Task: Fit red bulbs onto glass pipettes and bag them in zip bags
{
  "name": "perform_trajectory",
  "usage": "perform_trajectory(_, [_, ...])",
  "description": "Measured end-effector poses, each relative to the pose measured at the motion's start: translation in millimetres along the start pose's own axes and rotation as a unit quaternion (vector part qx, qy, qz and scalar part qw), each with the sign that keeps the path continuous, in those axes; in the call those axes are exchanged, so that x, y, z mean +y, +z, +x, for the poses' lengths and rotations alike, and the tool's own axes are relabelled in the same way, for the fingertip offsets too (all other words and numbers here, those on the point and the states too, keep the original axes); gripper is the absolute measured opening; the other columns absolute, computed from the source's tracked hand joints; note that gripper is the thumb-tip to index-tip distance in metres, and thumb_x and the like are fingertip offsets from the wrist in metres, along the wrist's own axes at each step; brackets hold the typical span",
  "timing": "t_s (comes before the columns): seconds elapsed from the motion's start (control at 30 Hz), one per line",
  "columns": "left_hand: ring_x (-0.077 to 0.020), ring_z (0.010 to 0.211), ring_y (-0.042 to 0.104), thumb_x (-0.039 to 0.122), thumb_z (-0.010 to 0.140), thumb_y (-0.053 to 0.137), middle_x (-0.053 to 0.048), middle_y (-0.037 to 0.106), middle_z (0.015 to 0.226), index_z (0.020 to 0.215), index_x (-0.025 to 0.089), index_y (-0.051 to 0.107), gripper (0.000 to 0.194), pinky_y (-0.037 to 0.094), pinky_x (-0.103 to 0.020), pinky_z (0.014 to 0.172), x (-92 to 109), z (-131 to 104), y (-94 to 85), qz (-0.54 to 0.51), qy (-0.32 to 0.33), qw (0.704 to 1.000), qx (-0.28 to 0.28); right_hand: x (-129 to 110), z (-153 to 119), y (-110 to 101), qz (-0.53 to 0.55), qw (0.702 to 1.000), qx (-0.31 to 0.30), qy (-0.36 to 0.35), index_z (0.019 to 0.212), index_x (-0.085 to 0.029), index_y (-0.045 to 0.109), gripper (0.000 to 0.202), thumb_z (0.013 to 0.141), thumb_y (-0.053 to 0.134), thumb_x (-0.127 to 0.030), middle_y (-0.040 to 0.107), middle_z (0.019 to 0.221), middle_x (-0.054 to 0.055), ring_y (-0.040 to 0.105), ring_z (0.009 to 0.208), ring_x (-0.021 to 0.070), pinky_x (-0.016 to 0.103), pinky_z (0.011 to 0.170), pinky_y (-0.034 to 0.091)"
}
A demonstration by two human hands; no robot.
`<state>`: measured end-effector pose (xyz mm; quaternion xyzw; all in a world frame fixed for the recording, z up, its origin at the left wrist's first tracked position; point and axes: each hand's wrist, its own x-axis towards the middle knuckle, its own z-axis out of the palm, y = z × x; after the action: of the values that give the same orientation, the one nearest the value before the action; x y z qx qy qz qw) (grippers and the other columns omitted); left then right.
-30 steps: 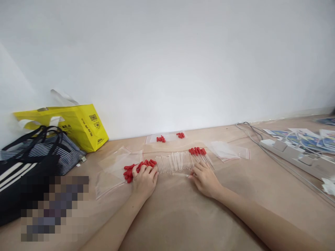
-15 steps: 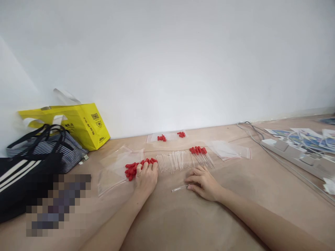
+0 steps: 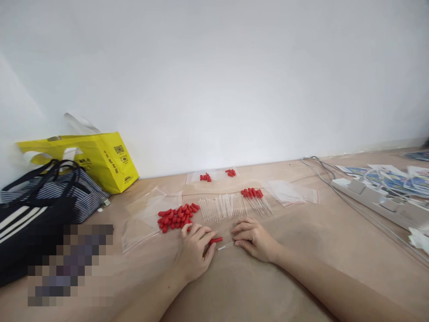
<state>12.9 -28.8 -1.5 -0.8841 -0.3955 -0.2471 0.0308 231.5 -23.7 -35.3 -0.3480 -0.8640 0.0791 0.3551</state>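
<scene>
My left hand [image 3: 197, 251] pinches a red rubber bulb [image 3: 216, 240] between thumb and fingers, its narrow end pointing right. Facing it, my right hand [image 3: 253, 239] is closed on a clear glass dropper tube [image 3: 225, 246], whose free end sticks out to the left, close to the bulb but apart from it. A pile of loose red bulbs [image 3: 176, 216] lies just beyond my left hand. Clear tubes [image 3: 223, 208] lie in a row past both hands. At that row's right end are several droppers with red bulbs fitted [image 3: 253, 193].
Clear zip bags lie left [image 3: 140, 219] and right [image 3: 295, 193]; another bag [image 3: 219, 175] with red bulbs lies by the wall. A yellow bag [image 3: 114, 165] and a black bag [image 3: 40, 232] stand left. On the right are a power strip [image 3: 365, 197], cables and printed sheets [image 3: 385, 174].
My left hand has come away from the red pile, moving right and nearer with one bulb. My right hand, still with the tube, has shifted slightly left.
</scene>
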Motion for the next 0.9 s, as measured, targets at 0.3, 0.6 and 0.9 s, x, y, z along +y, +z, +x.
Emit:
perform_trajectory(0.3, [-0.0251,0.107,0.046,0.027,0.084,0.044,-0.002,0.057,0.115,0.096,0.029,0.06,0.02,0.017,-0.055,0.091,-8,1,15.4,0.041,0.025,0.998,-0.034,-2,2,5,-0.021,1.0,-0.007,0.02,0.091,-0.025,0.065,0.017,0.079,0.055,-0.029,0.062,0.102,0.002,0.048,0.102,0.0182,0.036,0.088,0.038])
perform_trajectory(0.6, [-0.0239,0.104,0.052,0.021,0.085,0.044,-0.001,0.065,0.101,0.099,0.026,0.059,0.021,0.013,-0.055,0.093,-7,0,17.3,0.015,0.033,0.999,0.009,-7,3,8,-0.025,0.999,0.021,0.003,0.075,-0.021,0.061,0.01,0.079,0.052,-0.02,0.064,0.094,0.001,0.05,0.096,0.0171,0.033,0.082,0.04])
perform_trajectory(0.9, [-0.0228,0.099,0.057,0.019,0.085,0.044,-0.001,0.068,0.092,0.096,0.022,0.059,0.019,0.009,-0.053,0.096,-10,0,20.6,-0.009,0.033,0.997,0.065,-5,-1,7,-0.098,0.99,0.09,0.047,0.077,-0.019,0.054,0.011,0.082,0.045,-0.015,0.064,0.073,0.0,0.055,0.089,0.0169,0.043,0.093,0.027])
